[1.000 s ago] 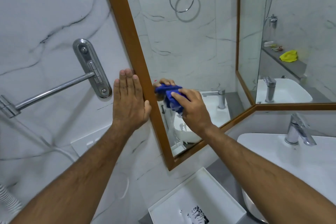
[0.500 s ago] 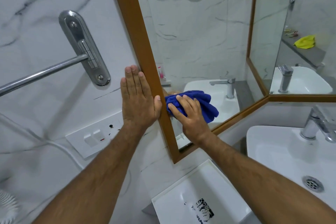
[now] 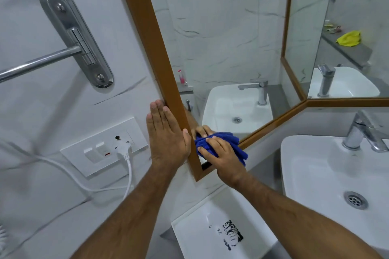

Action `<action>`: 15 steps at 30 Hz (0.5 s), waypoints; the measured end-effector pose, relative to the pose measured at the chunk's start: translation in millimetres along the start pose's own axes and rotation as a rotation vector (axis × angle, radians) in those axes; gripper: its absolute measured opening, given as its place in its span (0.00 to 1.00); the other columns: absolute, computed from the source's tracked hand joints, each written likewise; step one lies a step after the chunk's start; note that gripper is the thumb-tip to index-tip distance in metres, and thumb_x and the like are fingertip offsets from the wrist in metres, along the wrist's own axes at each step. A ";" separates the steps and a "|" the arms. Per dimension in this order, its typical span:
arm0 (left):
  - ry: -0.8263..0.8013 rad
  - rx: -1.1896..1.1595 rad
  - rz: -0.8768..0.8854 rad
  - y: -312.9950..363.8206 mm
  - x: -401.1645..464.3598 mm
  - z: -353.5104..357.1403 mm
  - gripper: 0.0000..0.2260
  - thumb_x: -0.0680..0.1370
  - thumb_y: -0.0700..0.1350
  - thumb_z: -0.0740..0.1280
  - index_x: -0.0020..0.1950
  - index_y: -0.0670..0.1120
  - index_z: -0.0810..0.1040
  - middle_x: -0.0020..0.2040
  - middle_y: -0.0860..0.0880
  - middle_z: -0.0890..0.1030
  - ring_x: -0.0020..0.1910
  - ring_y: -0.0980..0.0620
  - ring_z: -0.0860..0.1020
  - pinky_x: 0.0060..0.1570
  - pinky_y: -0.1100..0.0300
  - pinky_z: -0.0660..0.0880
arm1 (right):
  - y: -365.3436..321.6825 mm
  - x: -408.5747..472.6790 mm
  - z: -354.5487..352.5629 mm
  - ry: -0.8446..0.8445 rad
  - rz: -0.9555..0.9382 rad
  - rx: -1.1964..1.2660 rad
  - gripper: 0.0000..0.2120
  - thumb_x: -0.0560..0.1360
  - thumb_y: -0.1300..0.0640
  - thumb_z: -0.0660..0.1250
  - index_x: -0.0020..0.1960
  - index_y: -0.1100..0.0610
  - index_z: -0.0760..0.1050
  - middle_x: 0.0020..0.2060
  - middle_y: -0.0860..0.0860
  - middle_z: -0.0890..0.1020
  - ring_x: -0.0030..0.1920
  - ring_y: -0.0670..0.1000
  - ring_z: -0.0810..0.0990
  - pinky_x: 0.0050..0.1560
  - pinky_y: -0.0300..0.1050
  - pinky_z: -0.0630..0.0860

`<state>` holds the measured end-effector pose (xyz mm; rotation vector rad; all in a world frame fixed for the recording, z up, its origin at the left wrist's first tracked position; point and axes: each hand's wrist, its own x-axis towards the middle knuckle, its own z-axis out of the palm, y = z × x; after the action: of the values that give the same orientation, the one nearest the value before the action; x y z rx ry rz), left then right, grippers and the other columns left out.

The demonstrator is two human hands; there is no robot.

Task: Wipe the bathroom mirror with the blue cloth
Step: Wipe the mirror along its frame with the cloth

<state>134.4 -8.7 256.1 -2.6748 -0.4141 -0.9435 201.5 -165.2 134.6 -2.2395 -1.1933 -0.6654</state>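
1. Right now the blue cloth (image 3: pixel 221 146) sits bunched against the mirror (image 3: pixel 221 48) at its lower left corner, touching the wooden frame (image 3: pixel 147 27).
2. Pressing it there, the right hand (image 3: pixel 226 157) has its fingers clamped over the cloth.
3. Beside it, the left hand (image 3: pixel 166 134) lies flat and open on the wall against the frame.
4. Risk: the bunched cloth may skip the corner, or hanging folds may snag the frame's edge.

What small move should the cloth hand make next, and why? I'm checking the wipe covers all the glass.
Probably sweep the blue cloth rightward along the bottom frame. The right hand presses it into the mirror's lower left corner, with glass open to the right, while the left hand rests flat beside the frame.
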 end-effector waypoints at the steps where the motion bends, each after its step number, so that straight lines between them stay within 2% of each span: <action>1: -0.024 0.011 0.010 -0.1 -4.9 1.4 0.40 0.80 0.54 0.55 0.76 0.31 0.35 0.77 0.32 0.35 0.77 0.35 0.33 0.77 0.42 0.37 | -0.7 -5.0 -0.8 -0.043 0.009 0.010 0.37 0.65 0.72 0.76 0.70 0.51 0.72 0.69 0.58 0.75 0.69 0.64 0.73 0.62 0.64 0.76; 5: -0.076 0.022 0.049 -1.8 -17.7 -3.1 0.40 0.80 0.54 0.56 0.77 0.30 0.40 0.78 0.30 0.39 0.78 0.34 0.37 0.77 0.42 0.39 | -9.8 -23.6 -5.2 -0.153 0.048 0.046 0.33 0.73 0.71 0.70 0.75 0.52 0.68 0.73 0.56 0.69 0.72 0.59 0.69 0.69 0.55 0.71; 8: -0.091 0.025 0.088 -5.6 -24.6 -7.3 0.40 0.80 0.55 0.57 0.78 0.31 0.41 0.78 0.31 0.40 0.78 0.34 0.38 0.77 0.41 0.41 | -14.3 -29.4 -12.4 -0.075 0.133 0.119 0.30 0.71 0.74 0.70 0.71 0.59 0.73 0.66 0.62 0.76 0.64 0.63 0.76 0.62 0.54 0.78; 12: -0.039 0.026 0.124 -13.2 -18.8 -10.1 0.43 0.79 0.56 0.59 0.78 0.32 0.38 0.78 0.31 0.39 0.78 0.33 0.38 0.77 0.40 0.41 | -19.7 -14.0 -35.1 0.082 0.237 0.171 0.29 0.70 0.74 0.70 0.70 0.61 0.74 0.62 0.64 0.77 0.60 0.64 0.77 0.57 0.55 0.81; 15: -0.012 0.035 0.127 -16.0 -6.9 -12.5 0.44 0.78 0.57 0.59 0.77 0.33 0.36 0.77 0.32 0.36 0.78 0.34 0.35 0.77 0.41 0.38 | -23.2 18.1 -50.3 0.220 0.251 0.185 0.30 0.69 0.72 0.73 0.69 0.60 0.73 0.63 0.64 0.75 0.61 0.62 0.76 0.56 0.51 0.79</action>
<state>116.5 0.5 263.6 -2.6415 -0.2572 -0.8754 181.7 -175.3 188.4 -2.0552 -0.8158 -0.6526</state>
